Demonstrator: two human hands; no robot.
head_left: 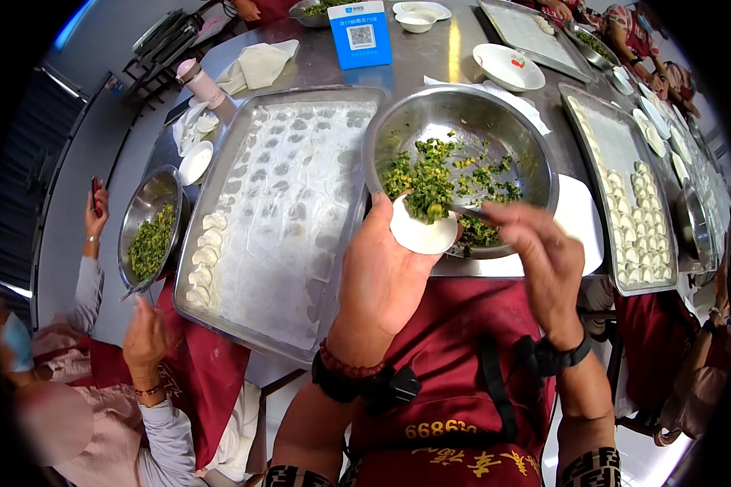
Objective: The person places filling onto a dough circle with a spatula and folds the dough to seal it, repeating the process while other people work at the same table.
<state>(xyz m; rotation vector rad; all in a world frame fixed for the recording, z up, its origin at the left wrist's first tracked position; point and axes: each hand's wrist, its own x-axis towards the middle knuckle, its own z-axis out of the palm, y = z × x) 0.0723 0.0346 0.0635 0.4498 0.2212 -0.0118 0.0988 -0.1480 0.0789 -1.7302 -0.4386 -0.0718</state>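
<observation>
Palm up, my left hand [381, 286] supports a round white dumpling wrapper [421, 238] on its fingers, at the near rim of a large steel bowl [527, 143]. A heap of chopped green and yellow filling [429, 198] lies over the wrapper's far part. My right hand [548, 262], slightly blurred, grips a thin dark utensil [470, 210] whose tip meets that heap; its exact kind is hidden. More loose filling [487, 179] is spread across the bottom of the bowl. Left of the bowl, a metal tray [268, 286] bears several folded dumplings [204, 255] along its left side.
A person at the left [146, 341] sits beside another steel filling bowl [152, 231]. A blue sign [362, 49] with a printed code, a pink bottle [201, 85] and a white dish [508, 67] stand farther back. Rows of dumplings [639, 243] fill part of a tray [591, 140] at right.
</observation>
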